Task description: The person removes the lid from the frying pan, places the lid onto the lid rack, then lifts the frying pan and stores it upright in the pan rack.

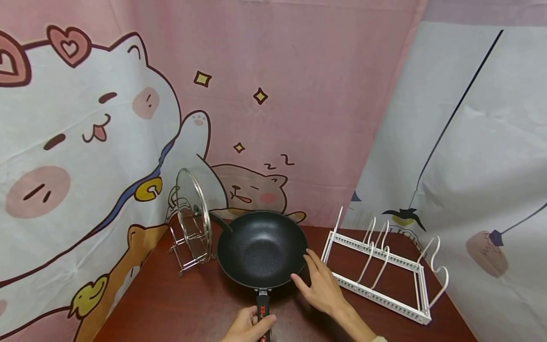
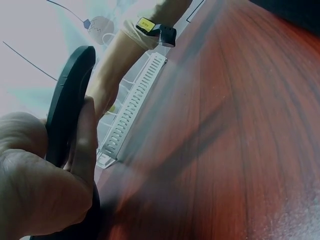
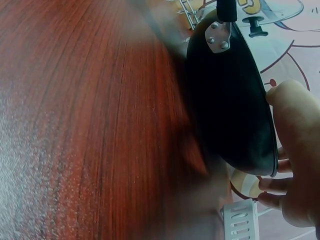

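Part of the work looks done: the clear round glass lid (image 1: 190, 209) already stands upright in the shiny metal wire stand (image 1: 192, 263) at the left of the reddish-brown wooden tabletop (image 1: 162, 308). The round black frying pan (image 1: 262, 251), between that stand and the white slotted rack (image 1: 378, 296) on the right, is seemingly what is left, not yet settled in any holder. The left hand (image 1: 249, 325) grips its handle; the right hand (image 1: 322, 287) touches its right rim with loosely extended fingers.
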Action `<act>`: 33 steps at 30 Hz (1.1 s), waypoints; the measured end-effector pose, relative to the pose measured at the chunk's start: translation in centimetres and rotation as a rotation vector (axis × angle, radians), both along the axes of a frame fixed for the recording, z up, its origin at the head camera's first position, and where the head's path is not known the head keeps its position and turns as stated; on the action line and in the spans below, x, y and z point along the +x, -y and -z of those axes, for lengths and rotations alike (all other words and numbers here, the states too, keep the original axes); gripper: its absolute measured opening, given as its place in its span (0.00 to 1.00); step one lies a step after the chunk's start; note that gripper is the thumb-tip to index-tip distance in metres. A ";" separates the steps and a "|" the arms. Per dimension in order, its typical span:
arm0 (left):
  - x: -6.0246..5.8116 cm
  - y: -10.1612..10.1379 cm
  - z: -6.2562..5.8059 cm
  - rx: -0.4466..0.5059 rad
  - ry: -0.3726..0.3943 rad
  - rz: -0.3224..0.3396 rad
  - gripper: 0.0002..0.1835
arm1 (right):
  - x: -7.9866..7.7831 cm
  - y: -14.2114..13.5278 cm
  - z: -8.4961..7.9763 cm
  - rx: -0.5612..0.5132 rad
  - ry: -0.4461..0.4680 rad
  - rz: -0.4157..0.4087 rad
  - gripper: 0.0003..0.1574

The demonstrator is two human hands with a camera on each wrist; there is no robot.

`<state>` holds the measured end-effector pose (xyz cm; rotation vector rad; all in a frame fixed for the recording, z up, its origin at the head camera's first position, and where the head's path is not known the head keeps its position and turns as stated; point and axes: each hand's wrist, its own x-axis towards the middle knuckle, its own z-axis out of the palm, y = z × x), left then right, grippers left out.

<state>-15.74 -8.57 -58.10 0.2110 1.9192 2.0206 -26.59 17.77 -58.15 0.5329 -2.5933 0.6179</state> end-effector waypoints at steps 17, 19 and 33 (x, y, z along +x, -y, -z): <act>0.1 -0.4 -0.2 0.057 0.043 0.021 0.13 | 0.0 0.1 0.0 -0.002 0.040 0.000 0.47; 0.1 -0.6 -0.2 0.059 0.051 0.021 0.13 | 0.0 0.1 0.1 -0.008 0.044 0.002 0.46; 0.2 -0.9 0.0 0.083 0.056 0.032 0.16 | 1.1 0.4 0.3 -0.151 -0.007 -0.015 0.37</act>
